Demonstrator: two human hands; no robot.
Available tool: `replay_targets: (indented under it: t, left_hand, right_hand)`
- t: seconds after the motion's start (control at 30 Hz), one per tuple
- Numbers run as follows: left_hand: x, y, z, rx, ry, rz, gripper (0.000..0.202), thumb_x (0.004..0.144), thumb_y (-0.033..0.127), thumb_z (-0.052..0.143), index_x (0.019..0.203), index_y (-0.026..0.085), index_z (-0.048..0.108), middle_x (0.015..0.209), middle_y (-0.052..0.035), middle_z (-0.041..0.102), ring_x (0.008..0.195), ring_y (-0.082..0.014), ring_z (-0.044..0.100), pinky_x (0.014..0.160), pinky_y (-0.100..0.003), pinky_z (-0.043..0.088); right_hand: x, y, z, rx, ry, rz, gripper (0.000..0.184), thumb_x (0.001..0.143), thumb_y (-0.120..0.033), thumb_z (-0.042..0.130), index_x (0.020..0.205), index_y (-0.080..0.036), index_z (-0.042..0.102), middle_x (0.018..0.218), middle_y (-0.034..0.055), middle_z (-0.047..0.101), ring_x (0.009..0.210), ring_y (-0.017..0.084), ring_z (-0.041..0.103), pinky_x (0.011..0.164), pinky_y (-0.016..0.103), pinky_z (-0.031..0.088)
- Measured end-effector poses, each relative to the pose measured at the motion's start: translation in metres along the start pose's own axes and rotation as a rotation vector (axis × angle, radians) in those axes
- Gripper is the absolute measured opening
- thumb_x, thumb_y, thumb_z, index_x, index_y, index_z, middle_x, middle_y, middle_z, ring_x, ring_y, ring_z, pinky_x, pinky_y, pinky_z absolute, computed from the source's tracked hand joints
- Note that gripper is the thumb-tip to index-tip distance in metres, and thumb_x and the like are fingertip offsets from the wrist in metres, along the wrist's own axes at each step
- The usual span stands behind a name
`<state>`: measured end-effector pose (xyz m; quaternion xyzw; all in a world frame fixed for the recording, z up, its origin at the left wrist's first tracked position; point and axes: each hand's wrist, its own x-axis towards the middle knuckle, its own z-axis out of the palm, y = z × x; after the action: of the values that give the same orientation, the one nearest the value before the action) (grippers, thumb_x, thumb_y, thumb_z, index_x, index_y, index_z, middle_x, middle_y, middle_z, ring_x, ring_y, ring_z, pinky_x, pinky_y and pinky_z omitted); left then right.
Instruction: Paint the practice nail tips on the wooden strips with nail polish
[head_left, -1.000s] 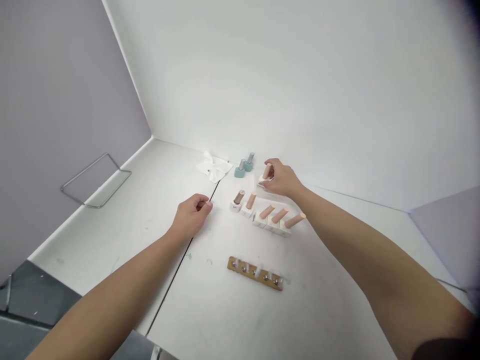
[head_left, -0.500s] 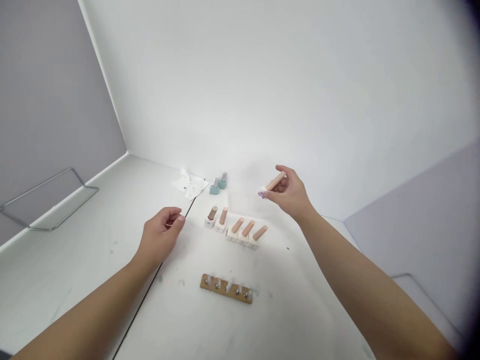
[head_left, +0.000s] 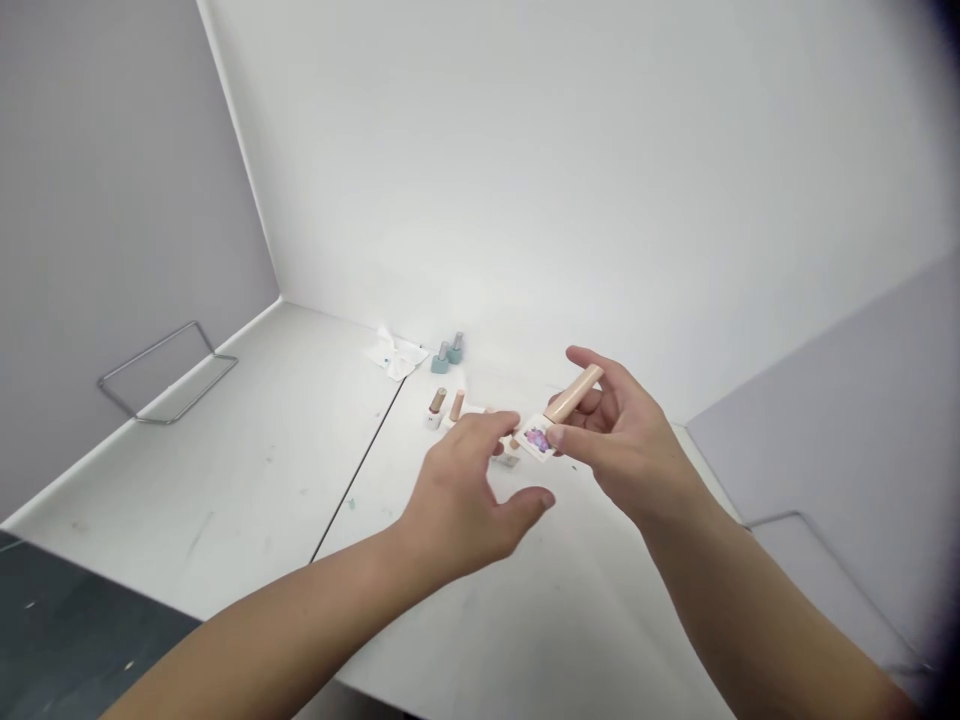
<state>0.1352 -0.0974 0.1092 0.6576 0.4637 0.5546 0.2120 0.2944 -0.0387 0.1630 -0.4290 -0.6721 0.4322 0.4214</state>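
My right hand (head_left: 626, 440) is closed on a nail polish bottle (head_left: 576, 394) with a long peach cap and a white square body bearing a purple picture. The bottle is tilted, held above the table. Just left of its body, my left hand (head_left: 472, 485) is open, thumb and fingers spread apart with nothing between them. Behind the left hand stand a white bottle with a brownish-gold cap (head_left: 436, 402) and a peach-capped bottle (head_left: 457, 405). Another white bottle (head_left: 508, 457) shows only in part; the left hand hides the others of that row.
Two teal bottles (head_left: 440, 362) stand near the back wall, beside a crumpled white tissue (head_left: 395, 353). A dark seam crosses the white table (head_left: 247, 480). Metal wire frames are at the left panel (head_left: 169, 375) and on the right. Walls enclose the back and sides.
My left hand has moved right and opened beside the bottle. My right hand has brought the bottle lower and nearer, its picture now showing. The wooden strip with small metal pieces is now out of sight.
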Motion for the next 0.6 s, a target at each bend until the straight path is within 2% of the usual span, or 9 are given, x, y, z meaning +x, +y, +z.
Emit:
replay_targets:
  t: [0.07, 0.2, 0.3, 0.37, 0.47, 0.6]
  left_hand:
    - [0.001, 0.000, 0.008, -0.005, 0.049, 0.026, 0.051, 0.067, 0.027, 0.074, 0.113, 0.022, 0.053, 0.108, -0.0072, 0.064, 0.084, -0.0208, 0.061, 0.074, -0.037, 0.054]
    - [0.002, 0.003, 0.014, 0.006, 0.149, 0.057, 0.033, 0.073, 0.025, 0.069, 0.104, 0.019, 0.058, 0.096, -0.0060, 0.067, 0.081, -0.0189, 0.062, 0.073, -0.034, 0.055]
    - [0.002, 0.005, 0.014, -0.076, 0.161, 0.033, 0.025, 0.075, 0.025, 0.066, 0.099, 0.019, 0.061, 0.094, -0.0067, 0.068, 0.079, -0.0184, 0.063, 0.075, -0.035, 0.056]
    - [0.002, 0.003, 0.012, -0.263, 0.096, -0.071, 0.026, 0.077, 0.025, 0.065, 0.101, 0.018, 0.061, 0.093, -0.0072, 0.069, 0.081, -0.0186, 0.065, 0.076, -0.035, 0.056]
    - [0.004, -0.006, 0.011, -0.572, -0.021, -0.313, 0.033, 0.076, 0.026, 0.067, 0.107, 0.016, 0.059, 0.091, -0.0082, 0.069, 0.082, -0.0195, 0.067, 0.073, -0.034, 0.057]
    - [0.007, -0.021, 0.010, -0.722, -0.075, -0.456, 0.039, 0.074, 0.025, 0.071, 0.110, 0.014, 0.061, 0.094, -0.0100, 0.069, 0.089, -0.0214, 0.065, 0.076, -0.034, 0.055]
  right_hand:
    - [-0.006, -0.001, 0.003, 0.011, 0.005, 0.025, 0.083, 0.066, -0.030, 0.076, 0.135, -0.027, 0.032, 0.081, 0.0013, 0.063, 0.077, 0.022, 0.065, 0.066, 0.037, 0.057]
    - [-0.012, -0.002, 0.004, 0.028, 0.016, 0.071, 0.082, 0.065, -0.032, 0.077, 0.135, -0.028, 0.034, 0.081, 0.0016, 0.063, 0.078, 0.021, 0.065, 0.065, 0.035, 0.057]
    - [-0.014, 0.002, 0.003, 0.040, -0.002, 0.064, 0.077, 0.066, -0.033, 0.077, 0.132, -0.028, 0.037, 0.083, 0.0022, 0.063, 0.075, 0.020, 0.065, 0.065, 0.035, 0.057]
    - [-0.014, 0.007, 0.002, 0.052, -0.020, 0.041, 0.067, 0.067, -0.033, 0.076, 0.126, -0.027, 0.044, 0.088, 0.0034, 0.062, 0.077, 0.019, 0.064, 0.068, 0.036, 0.058]
    - [-0.014, 0.015, 0.002, 0.076, -0.045, 0.021, 0.052, 0.069, -0.033, 0.074, 0.116, -0.026, 0.053, 0.092, 0.0043, 0.061, 0.080, 0.019, 0.064, 0.072, 0.037, 0.058]
    - [-0.014, 0.023, 0.004, 0.077, -0.094, 0.039, 0.042, 0.070, -0.029, 0.072, 0.110, -0.025, 0.058, 0.093, 0.0047, 0.062, 0.080, 0.019, 0.065, 0.074, 0.040, 0.058]
